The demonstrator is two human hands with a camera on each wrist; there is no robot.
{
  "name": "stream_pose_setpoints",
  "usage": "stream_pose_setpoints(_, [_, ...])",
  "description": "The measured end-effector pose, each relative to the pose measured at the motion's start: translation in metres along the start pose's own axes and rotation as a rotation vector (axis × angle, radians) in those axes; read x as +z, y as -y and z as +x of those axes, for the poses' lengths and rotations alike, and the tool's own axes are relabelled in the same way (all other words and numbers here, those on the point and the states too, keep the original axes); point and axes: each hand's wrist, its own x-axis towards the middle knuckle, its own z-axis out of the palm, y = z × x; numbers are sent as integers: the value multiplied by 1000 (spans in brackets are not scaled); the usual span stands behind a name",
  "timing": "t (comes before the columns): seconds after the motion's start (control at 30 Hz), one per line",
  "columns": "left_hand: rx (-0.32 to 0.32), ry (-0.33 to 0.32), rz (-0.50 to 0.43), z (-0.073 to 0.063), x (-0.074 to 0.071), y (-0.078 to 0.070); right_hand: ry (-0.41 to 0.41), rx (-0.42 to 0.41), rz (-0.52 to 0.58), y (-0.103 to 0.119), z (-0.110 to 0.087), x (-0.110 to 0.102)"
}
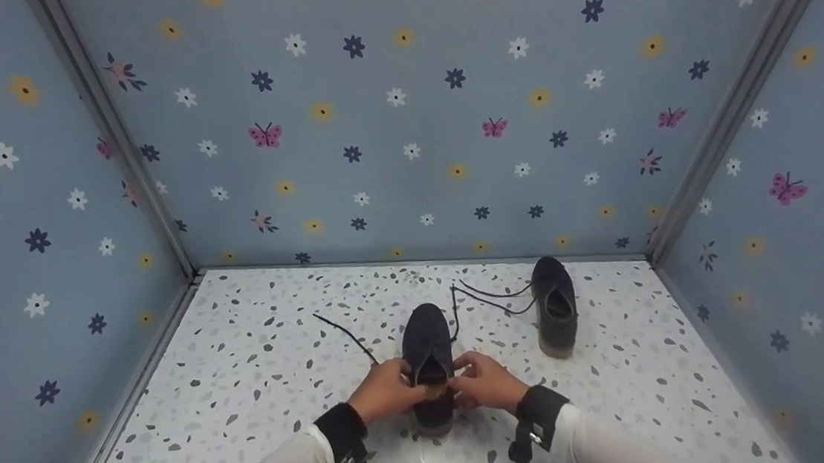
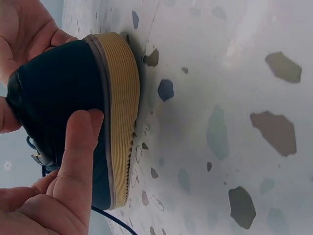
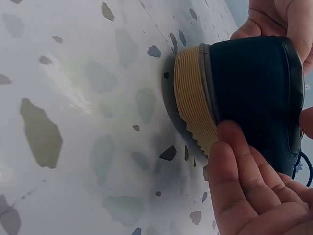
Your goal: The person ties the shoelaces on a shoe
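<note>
A dark navy shoe point(image 1: 425, 335) stands on the speckled floor, toe pointing away, between both hands. My left hand point(image 1: 387, 392) holds its left side, thumb at the collar and fingers along the upper. From the right, my right hand point(image 1: 491, 383) grips the opposite side of the collar, its fingertips low on the upper near the sole. In the left wrist view the ribbed tan sole point(image 2: 122, 83) shows at the heel, against the floor. A loose dark lace point(image 1: 346, 332) trails out to the left; part of the shoe's opening is hidden by the thumbs.
A second dark shoe point(image 1: 557, 316) stands to the right, toe away, its long laces point(image 1: 500, 296) spread leftward toward the first shoe. Blue flowered panels point(image 1: 412, 149) wall in the white speckled floor point(image 1: 245, 365) at the back and both sides.
</note>
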Motion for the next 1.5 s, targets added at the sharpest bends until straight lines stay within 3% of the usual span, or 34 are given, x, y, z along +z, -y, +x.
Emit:
stream_pose_setpoints(0.4, [2, 21, 45, -11, 7, -3, 39, -54, 38, -8, -15, -1])
stream_pose_setpoints(0.63, [26, 21, 28, -16, 12, -5, 31, -42, 49, -11, -22, -4])
stream_pose_setpoints(1.2, [47, 10, -6, -16, 16, 9, 24, -19, 73, -18, -22, -1])
stream_pose_setpoints(1.5, [2, 26, -77, -16, 15, 15, 63, 9, 144, -19, -23, -5])
